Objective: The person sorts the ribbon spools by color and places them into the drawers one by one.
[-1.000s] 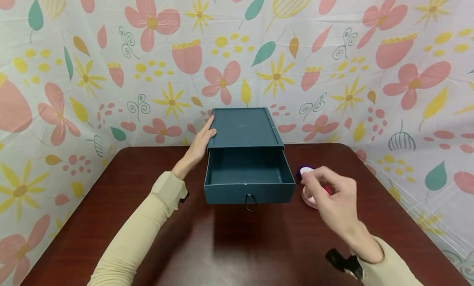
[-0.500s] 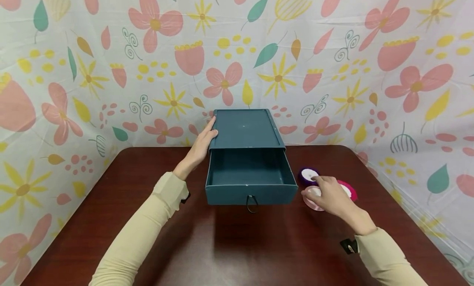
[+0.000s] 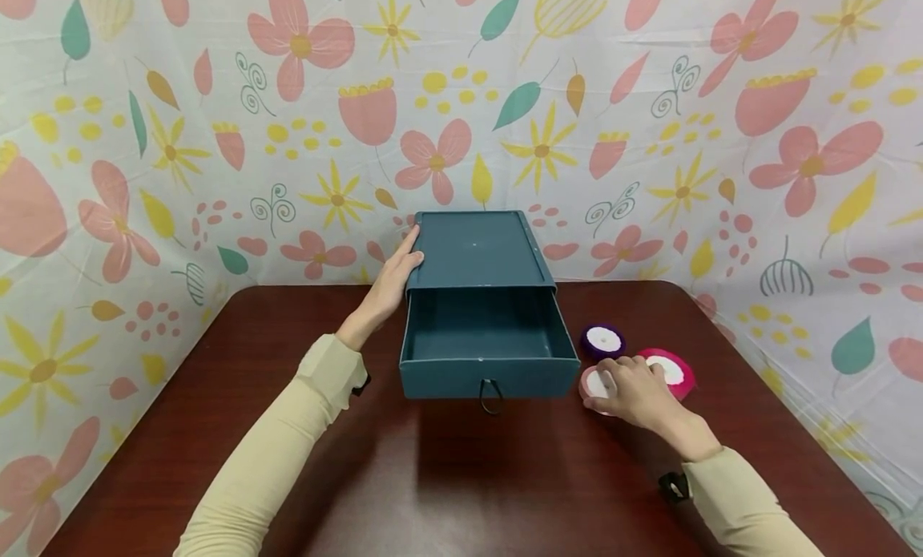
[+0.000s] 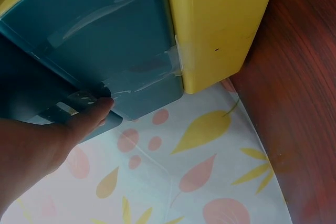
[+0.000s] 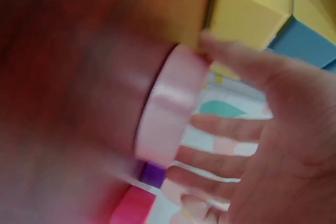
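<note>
A teal drawer cabinet (image 3: 476, 248) stands at the back middle, its front drawer (image 3: 486, 377) pulled out and bare inside. My left hand (image 3: 388, 286) rests along the cabinet's left side with straight fingers. Right of the drawer, my right hand (image 3: 640, 390) grips a roll of pink ribbon (image 3: 595, 385) from above. In the right wrist view, the thumb meets one edge of the pink ribbon roll (image 5: 170, 106) while the fingers reach along its far side. A purple ribbon roll (image 3: 602, 342) lies just behind it, and a magenta ribbon roll (image 3: 667, 371) is partly hidden by my hand.
A black ring pull (image 3: 490, 397) hangs on the drawer front. Below the teal cabinet, the left wrist view shows a yellow section (image 4: 220, 35) joined with clear tape. The dark wood table (image 3: 317, 461) ends at a flowered cloth backdrop (image 3: 461, 100).
My right hand has come down onto the pink ribbon roll and closed round it, and the roll has shifted slightly left. My left hand has stayed on the cabinet.
</note>
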Available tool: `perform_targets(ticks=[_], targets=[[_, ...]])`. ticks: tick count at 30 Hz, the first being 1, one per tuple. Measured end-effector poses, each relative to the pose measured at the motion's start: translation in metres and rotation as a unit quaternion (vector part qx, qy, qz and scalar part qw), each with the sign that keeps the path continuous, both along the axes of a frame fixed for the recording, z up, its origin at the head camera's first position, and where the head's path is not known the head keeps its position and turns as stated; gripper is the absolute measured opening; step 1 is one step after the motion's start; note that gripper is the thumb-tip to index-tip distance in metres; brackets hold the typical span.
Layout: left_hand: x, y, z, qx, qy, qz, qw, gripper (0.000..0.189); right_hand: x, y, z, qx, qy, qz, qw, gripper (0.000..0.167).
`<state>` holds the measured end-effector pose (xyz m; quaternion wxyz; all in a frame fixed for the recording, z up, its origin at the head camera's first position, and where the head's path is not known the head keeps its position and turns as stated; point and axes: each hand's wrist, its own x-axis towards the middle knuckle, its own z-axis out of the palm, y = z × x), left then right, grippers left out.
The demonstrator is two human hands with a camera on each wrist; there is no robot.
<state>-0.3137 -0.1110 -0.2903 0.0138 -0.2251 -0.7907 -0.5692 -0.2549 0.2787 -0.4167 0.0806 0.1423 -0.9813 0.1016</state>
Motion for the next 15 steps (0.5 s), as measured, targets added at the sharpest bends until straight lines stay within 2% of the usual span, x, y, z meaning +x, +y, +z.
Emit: perform_targets(ticks=[4,8,12,15], targets=[[-0.013,-0.002,-0.011,0.012,-0.004,-0.001,0.9999,0.057,-0.001,-0.003,-0.004,-0.018,0.012,0.023,0.9995,0.071],[-0.025,-0.003,-0.023,0.014,0.004,0.004,0.9999,0.058,-0.003,-0.005,-0.006,-0.045,0.022,0.042,0.9979,0.065],[-0.026,-0.003,-0.025,0.012,0.005,0.008,0.9999,0.058,-0.003,-0.006,-0.003,-0.077,0.023,0.057,0.9951,0.057],[-0.025,-0.003,-0.025,0.011,0.008,0.01,0.9999,0.059,-0.001,-0.009,0.006,-0.102,0.027,0.066,0.9922,0.054]])
